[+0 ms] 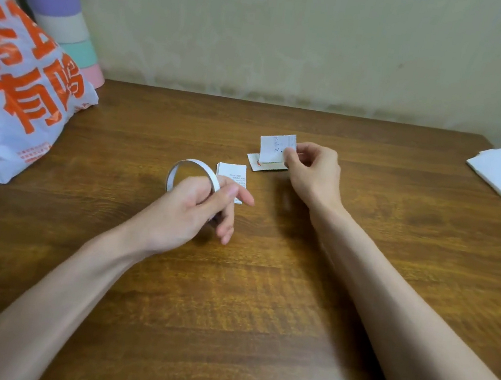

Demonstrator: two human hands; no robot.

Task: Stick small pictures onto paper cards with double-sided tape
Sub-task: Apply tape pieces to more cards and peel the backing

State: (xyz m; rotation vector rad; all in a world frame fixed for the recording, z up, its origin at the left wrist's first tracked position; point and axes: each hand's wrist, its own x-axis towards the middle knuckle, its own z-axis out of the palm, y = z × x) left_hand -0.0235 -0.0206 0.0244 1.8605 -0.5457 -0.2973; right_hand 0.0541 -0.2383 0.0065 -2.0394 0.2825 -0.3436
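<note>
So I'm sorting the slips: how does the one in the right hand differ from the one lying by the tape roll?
The held slip stands upright, pinched by the right hand; the flat slip lies on the table beside the tape roll. The held slip bears handwriting; the flat slip bears small printed lines. Both are small white papers.

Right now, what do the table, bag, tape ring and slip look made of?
Table: wood or wood-look laminate, brown grain, soft sheen; cannot tell which.
Bag: thin plastic film, white with orange print, shiny creases.
Tape ring, gripped by the left hand: thin white band, probably paper-backed, matte.
Slip, pinched by the right hand: thin matte paper, standing bent.
</note>
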